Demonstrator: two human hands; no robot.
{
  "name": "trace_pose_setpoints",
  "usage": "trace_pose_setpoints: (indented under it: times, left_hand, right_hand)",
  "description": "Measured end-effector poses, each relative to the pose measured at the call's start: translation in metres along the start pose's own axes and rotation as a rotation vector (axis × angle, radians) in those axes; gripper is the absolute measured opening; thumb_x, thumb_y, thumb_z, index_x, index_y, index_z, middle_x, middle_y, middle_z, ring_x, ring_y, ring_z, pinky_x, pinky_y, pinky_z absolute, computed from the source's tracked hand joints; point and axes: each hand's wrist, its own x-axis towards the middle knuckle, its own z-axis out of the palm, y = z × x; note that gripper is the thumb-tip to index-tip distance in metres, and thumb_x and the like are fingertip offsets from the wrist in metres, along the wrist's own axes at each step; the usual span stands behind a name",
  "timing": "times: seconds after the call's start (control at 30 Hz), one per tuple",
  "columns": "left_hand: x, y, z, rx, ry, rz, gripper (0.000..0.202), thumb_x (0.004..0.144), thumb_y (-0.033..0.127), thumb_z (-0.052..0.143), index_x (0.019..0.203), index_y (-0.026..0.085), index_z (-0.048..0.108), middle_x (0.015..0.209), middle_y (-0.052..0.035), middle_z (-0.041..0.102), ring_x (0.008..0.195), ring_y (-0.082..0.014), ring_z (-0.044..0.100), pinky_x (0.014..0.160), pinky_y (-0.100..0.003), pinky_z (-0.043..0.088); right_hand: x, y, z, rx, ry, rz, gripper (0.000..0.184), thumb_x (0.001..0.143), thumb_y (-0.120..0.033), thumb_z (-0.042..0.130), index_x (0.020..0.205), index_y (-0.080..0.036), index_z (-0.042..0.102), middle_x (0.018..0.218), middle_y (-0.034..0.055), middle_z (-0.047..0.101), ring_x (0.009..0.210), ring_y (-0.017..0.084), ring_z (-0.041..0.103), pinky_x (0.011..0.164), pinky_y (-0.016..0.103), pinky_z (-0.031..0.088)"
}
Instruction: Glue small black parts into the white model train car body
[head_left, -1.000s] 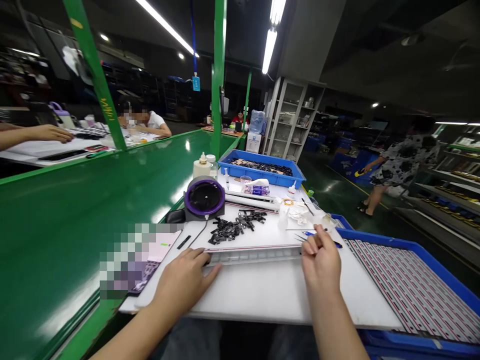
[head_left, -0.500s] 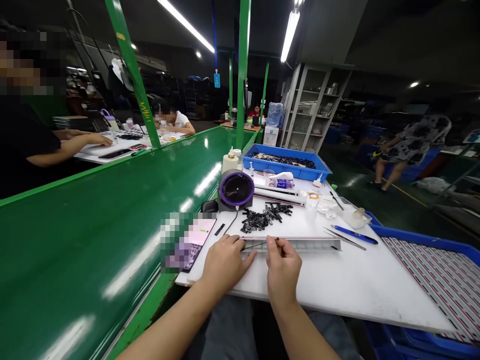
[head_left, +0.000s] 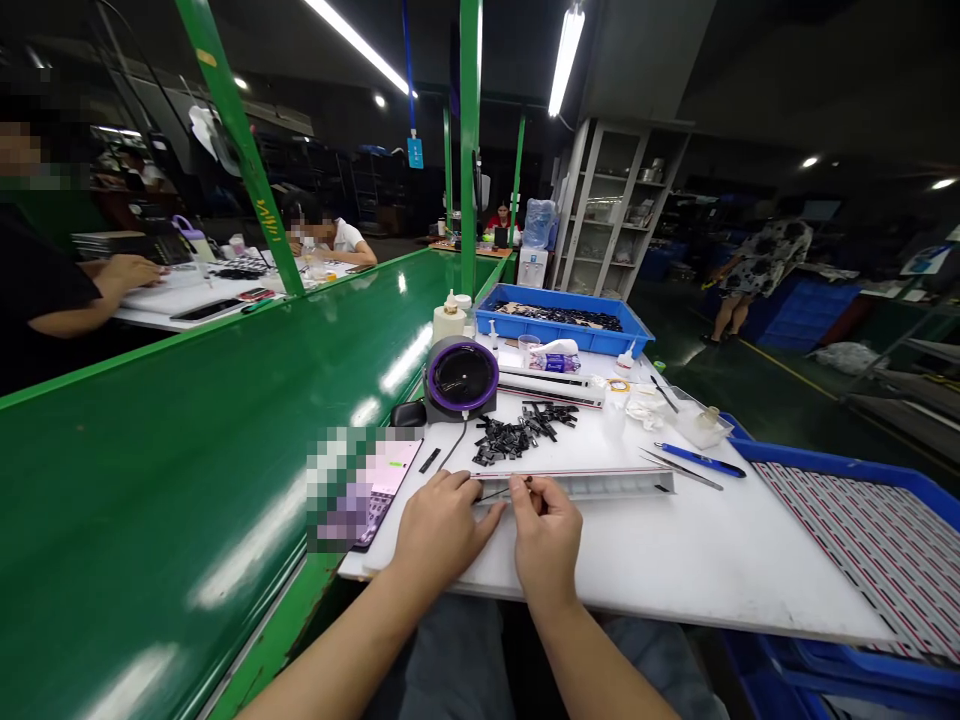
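Observation:
A long clear plastic strip (head_left: 600, 484) lies across the white work board (head_left: 675, 560). My left hand (head_left: 439, 528) rests flat on the strip's left end, fingers stretched out. My right hand (head_left: 545, 535) is closed in a pinch on a thin dark tool (head_left: 501, 492), likely tweezers, whose tip points left at that end. Just behind the strip lies a heap of small black parts (head_left: 517, 432).
A purple-rimmed round device (head_left: 460, 378) and a phone (head_left: 379, 488) sit at the left. A blue pen (head_left: 700, 460), tweezers (head_left: 679, 469), a blue bin (head_left: 564, 322) and bottles lie behind. A blue tray of strips (head_left: 885, 560) is right. A green conveyor (head_left: 187, 440) runs left; people work beyond.
My right hand came from the strip's right end to its left end, now pinching a thin tool beside my left hand. The view shifted, so the board sits further right.

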Motion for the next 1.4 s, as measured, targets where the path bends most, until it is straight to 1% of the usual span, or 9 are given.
trace_pose_setpoints:
  times: [0.33, 0.5, 0.63, 0.8, 0.9, 0.97, 1.1, 1.27, 1.4]
  left_hand:
    - [0.0, -0.004, 0.007, 0.025, 0.028, 0.023, 0.031, 0.087, 0.045, 0.054, 0.076, 0.02, 0.066, 0.08, -0.0058, 0.067, 0.083, -0.0244, 0.061, 0.075, -0.036, 0.048]
    - [0.002, -0.003, 0.005, 0.038, 0.032, 0.023, 0.031, 0.086, 0.046, 0.055, 0.075, 0.019, 0.066, 0.08, -0.0064, 0.068, 0.082, -0.0247, 0.062, 0.072, -0.036, 0.049]
    - [0.004, -0.005, 0.007, 0.037, 0.031, 0.035, 0.032, 0.087, 0.047, 0.053, 0.077, 0.02, 0.067, 0.083, -0.007, 0.069, 0.085, -0.0256, 0.063, 0.075, -0.037, 0.05]
    - [0.005, -0.011, 0.012, 0.036, 0.044, 0.063, 0.036, 0.088, 0.051, 0.05, 0.08, 0.021, 0.068, 0.09, -0.0087, 0.07, 0.089, -0.0272, 0.063, 0.079, -0.039, 0.05]
    - [0.006, -0.014, 0.014, 0.042, 0.052, 0.074, 0.038, 0.088, 0.053, 0.049, 0.08, 0.02, 0.068, 0.092, -0.0099, 0.07, 0.091, -0.0277, 0.063, 0.08, -0.04, 0.05]
    - [0.007, -0.015, 0.014, 0.043, 0.051, 0.077, 0.039, 0.088, 0.053, 0.048, 0.08, 0.02, 0.068, 0.092, -0.0098, 0.07, 0.09, -0.0274, 0.064, 0.08, -0.04, 0.05]
    - [0.008, -0.018, 0.014, 0.033, 0.032, 0.065, 0.042, 0.088, 0.057, 0.046, 0.081, 0.021, 0.068, 0.094, -0.0098, 0.071, 0.091, -0.027, 0.064, 0.078, -0.039, 0.05]
    - [0.009, -0.02, 0.015, 0.033, 0.009, 0.066, 0.043, 0.086, 0.059, 0.047, 0.081, 0.022, 0.068, 0.093, -0.0092, 0.071, 0.089, -0.0265, 0.065, 0.076, -0.038, 0.05]
    - [0.009, -0.02, 0.015, 0.037, 0.02, 0.065, 0.044, 0.086, 0.059, 0.047, 0.08, 0.022, 0.069, 0.093, -0.0098, 0.071, 0.089, -0.0271, 0.065, 0.076, -0.038, 0.05]
  right_hand:
    - [0.003, 0.004, 0.002, 0.021, 0.024, -0.015, 0.034, 0.083, -0.044, 0.064, 0.064, -0.017, 0.057, 0.06, -0.0051, 0.037, 0.058, 0.011, 0.035, 0.057, 0.025, 0.032]
    - [0.006, -0.005, -0.007, 0.138, 0.042, 0.059, 0.035, 0.082, -0.048, 0.065, 0.068, -0.017, 0.058, 0.057, -0.0063, 0.034, 0.055, 0.01, 0.032, 0.052, 0.024, 0.03]
    - [0.034, -0.03, -0.054, 0.193, 0.148, -0.01, 0.036, 0.081, -0.049, 0.067, 0.069, -0.017, 0.056, 0.055, -0.0067, 0.035, 0.051, 0.009, 0.03, 0.047, 0.023, 0.027]
    - [0.132, -0.043, -0.162, -0.155, 0.574, -0.406, 0.034, 0.08, -0.049, 0.066, 0.073, -0.016, 0.06, 0.058, -0.0057, 0.038, 0.054, 0.01, 0.037, 0.054, 0.025, 0.033]
    - [0.192, -0.034, -0.223, -0.422, 0.684, -0.404, 0.035, 0.08, -0.049, 0.063, 0.077, -0.014, 0.065, 0.059, -0.0043, 0.042, 0.057, 0.012, 0.04, 0.059, 0.027, 0.038]
    - [0.218, -0.025, -0.25, -0.489, 0.693, -0.372, 0.034, 0.077, -0.047, 0.065, 0.074, -0.014, 0.067, 0.058, -0.003, 0.046, 0.056, 0.013, 0.042, 0.061, 0.028, 0.038]
    - [0.237, -0.006, -0.268, -0.573, 0.654, -0.342, 0.038, 0.076, -0.051, 0.063, 0.07, -0.014, 0.068, 0.056, -0.0006, 0.05, 0.057, 0.015, 0.045, 0.062, 0.03, 0.037]
    - [0.252, 0.013, -0.263, -0.671, 0.557, -0.304, 0.04, 0.077, -0.053, 0.058, 0.069, -0.015, 0.068, 0.056, 0.0017, 0.055, 0.058, 0.018, 0.048, 0.063, 0.031, 0.036]
    - [0.258, 0.027, -0.262, -0.727, 0.389, -0.237, 0.037, 0.07, -0.051, 0.063, 0.071, -0.015, 0.07, 0.054, 0.0025, 0.057, 0.055, 0.019, 0.05, 0.059, 0.031, 0.037]
